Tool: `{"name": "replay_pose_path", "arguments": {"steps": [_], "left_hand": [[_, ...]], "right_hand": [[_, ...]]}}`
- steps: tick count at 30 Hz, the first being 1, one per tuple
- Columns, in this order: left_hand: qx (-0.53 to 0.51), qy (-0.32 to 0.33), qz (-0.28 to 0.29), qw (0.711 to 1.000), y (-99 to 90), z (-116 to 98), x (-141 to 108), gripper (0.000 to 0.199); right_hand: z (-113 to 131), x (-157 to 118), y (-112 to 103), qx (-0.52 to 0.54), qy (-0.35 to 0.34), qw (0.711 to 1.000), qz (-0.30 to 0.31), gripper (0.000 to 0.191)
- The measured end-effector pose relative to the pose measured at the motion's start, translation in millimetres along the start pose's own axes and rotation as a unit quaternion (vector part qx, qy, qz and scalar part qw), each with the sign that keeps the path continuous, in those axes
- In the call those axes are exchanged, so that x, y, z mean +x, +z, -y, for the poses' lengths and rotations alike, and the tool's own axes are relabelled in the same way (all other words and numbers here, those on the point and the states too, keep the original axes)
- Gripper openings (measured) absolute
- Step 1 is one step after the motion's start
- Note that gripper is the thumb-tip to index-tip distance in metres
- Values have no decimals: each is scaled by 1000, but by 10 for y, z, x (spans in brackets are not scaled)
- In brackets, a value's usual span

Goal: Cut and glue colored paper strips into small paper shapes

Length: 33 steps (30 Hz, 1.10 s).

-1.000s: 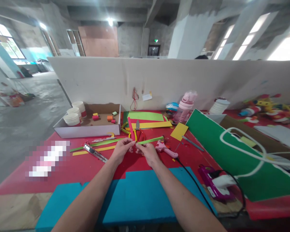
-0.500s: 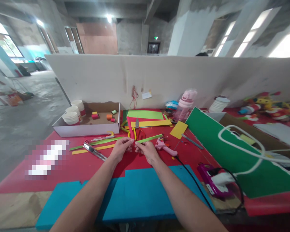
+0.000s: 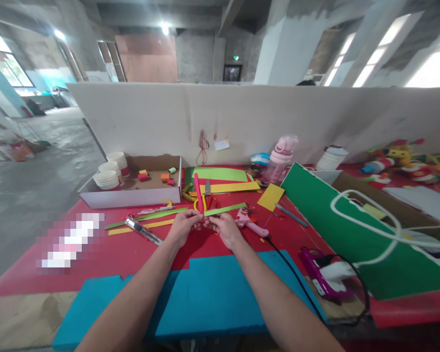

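My left hand (image 3: 185, 226) is closed in a pinch on a red paper strip (image 3: 198, 188), which stands up from the fingertips. My right hand (image 3: 223, 227) pinches a light green paper strip (image 3: 225, 210) that runs off to the right. The fingertips nearly meet, and the ends of both strips come together there; whether they are joined is hidden. Just beyond the fingers lie pliers (image 3: 204, 199) with yellow and red handles. A pink glue gun (image 3: 252, 225) rests right of my right hand. Left of my left hand lies a utility knife (image 3: 143, 231).
Blue foam sheets (image 3: 212, 298) line the near edge. A shallow box (image 3: 128, 197) holds paper cups and small paper rolls. Yellow strips (image 3: 231, 187) and green paper (image 3: 220, 173) lie behind. At right are a purple power strip (image 3: 324, 278), a green board (image 3: 337, 244) and a cable.
The red strip has turned and now looks narrower and more upright. The green strip's near end has shifted slightly left, and my right fingers have moved closer to my left ones.
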<state>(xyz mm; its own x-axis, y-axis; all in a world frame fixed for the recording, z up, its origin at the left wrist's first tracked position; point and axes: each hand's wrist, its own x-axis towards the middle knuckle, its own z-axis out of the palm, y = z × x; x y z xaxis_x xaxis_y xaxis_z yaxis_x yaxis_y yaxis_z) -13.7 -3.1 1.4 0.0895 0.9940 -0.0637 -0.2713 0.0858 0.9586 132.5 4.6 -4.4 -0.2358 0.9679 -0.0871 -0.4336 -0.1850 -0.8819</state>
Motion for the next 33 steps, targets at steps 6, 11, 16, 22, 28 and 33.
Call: {"name": "replay_pose_path", "arguments": {"steps": [6, 11, 16, 22, 28, 33], "left_hand": [[-4, -2, 2, 1000, -6, -19, -2, 25], [10, -8, -4, 1000, 18, -13, -13, 26], [-30, -33, 8, 999, 45, -53, -43, 27], [-47, -49, -4, 998, 52, -70, -41, 27], [-18, -34, 8, 999, 64, -52, -45, 22], [50, 4, -52, 997, 75, -38, -71, 18]], "right_hand": [[-22, -2, -9, 39, 2, 999, -6, 33], [-40, -8, 18, 27, -5, 1000, -11, 37], [-60, 7, 5, 60, 11, 998, -9, 36], [-101, -6, 45, 90, 11, 996, 23, 34], [-129, -22, 102, 70, 12, 997, -2, 39], [-118, -33, 88, 41, 20, 999, -26, 41]]}}
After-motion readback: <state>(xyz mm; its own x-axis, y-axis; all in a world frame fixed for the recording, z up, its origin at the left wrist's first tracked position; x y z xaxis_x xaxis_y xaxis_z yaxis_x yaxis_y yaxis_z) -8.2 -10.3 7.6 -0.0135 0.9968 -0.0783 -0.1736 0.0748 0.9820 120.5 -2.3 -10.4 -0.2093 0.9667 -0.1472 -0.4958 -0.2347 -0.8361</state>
